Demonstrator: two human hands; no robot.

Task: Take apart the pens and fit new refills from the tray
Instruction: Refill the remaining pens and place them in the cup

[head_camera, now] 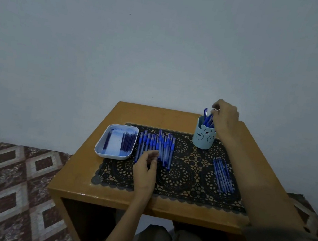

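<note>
Now the right grip pinches a pen standing in the cup; the left grip, loosely curled and empty, hovers by the pen row beside the refill tray on the desk.

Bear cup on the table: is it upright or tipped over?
Upright. The bear cup stands on its base on the lace mat, pens poking up from its top.
</note>
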